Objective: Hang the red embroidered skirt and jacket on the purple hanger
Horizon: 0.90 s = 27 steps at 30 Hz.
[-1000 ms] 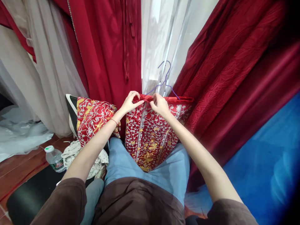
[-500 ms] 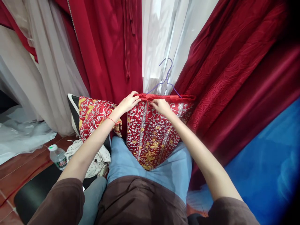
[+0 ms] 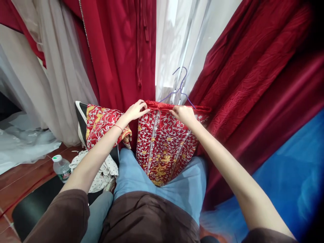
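Head view: hands (image 3: 162, 113) pinch garment's (image 3: 164, 148) top edge.

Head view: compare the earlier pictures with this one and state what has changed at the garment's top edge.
The right hand has slid rightward along the top edge of the embroidered red garment, away from the left hand. Both hands still pinch that edge; the purple hanger and garment stay put.

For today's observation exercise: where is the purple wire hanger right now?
In the head view, the purple wire hanger sits centre frame, its hook rising above the embroidered red garment, just beyond the right hand and before the white curtain.
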{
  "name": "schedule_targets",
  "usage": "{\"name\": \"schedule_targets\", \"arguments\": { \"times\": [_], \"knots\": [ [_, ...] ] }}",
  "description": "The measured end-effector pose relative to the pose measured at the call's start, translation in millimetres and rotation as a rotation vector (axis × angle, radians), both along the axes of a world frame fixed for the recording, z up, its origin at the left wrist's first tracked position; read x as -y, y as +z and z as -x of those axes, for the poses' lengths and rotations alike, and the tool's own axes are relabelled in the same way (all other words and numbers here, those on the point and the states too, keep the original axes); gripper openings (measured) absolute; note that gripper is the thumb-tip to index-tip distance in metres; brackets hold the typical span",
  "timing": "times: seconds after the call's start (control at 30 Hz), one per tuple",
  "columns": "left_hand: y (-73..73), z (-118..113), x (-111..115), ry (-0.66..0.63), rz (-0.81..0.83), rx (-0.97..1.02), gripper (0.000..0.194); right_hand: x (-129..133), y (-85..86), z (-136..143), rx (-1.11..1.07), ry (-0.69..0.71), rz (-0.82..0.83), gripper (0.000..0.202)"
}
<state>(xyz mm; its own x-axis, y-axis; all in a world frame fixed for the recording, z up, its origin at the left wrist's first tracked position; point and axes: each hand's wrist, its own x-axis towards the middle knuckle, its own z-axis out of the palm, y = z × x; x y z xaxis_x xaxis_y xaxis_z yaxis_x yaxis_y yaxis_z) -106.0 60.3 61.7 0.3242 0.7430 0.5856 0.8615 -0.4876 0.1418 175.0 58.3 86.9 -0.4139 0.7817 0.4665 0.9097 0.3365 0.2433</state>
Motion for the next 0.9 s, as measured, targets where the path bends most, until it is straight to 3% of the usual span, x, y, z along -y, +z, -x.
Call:
{"name": "schedule_targets", "arguments": {
  "times": [0.07, 0.23, 0.3, 0.4, 0.5, 0.57, 0.63, 0.67, 0.77, 0.9],
  "knots": [
    [1.6, 21, 7, 0.005, 0.025, -0.010, 0.037, 6, -2.9, -2, 0.015, 0.019, -0.008, 0.039],
    [2.7, 68, 22, 0.412, 0.231, -0.310, 0.030, 23, -14.3, 15, 0.159, 0.049, 0.067, 0.035],
    [-0.3, 78, 24, 0.479, 0.257, -0.303, 0.033, 31, -21.1, 36, 0.192, 0.102, 0.115, 0.034],
    [-6.4, 83, 23, 0.452, 0.214, -0.199, 0.033, 48, -39.1, 82, 0.191, 0.300, 0.094, 0.043],
    [-9.7, 84, 19, 0.418, 0.187, -0.117, 0.032, 69, -69.8, 143, 0.169, 0.591, -0.121, 0.068],
    [-10.0, 85, 19, 0.394, 0.169, -0.075, 0.037, 81, -92.7, 184, 0.207, 0.747, -0.287, 0.057],
    [-9.5, 87, 19, 0.364, 0.183, -0.025, 0.042, 89, -110.5, 217, 0.215, 0.815, -0.405, 0.033],
    [-8.9, 88, 19, 0.345, 0.199, 0.005, 0.044, 89, -115.8, 229, 0.204, 0.826, -0.425, 0.029],
    [-3.6, 93, 19, 0.280, 0.240, 0.075, 0.040, 84, -114.1, 242, 0.151, 0.847, -0.359, 0.027],
    [15.7, 96, 34, 0.209, 0.350, 0.153, 0.043, 75, -83.7, 225, 0.140, 0.885, -0.202, 0.027]
  ]
}}
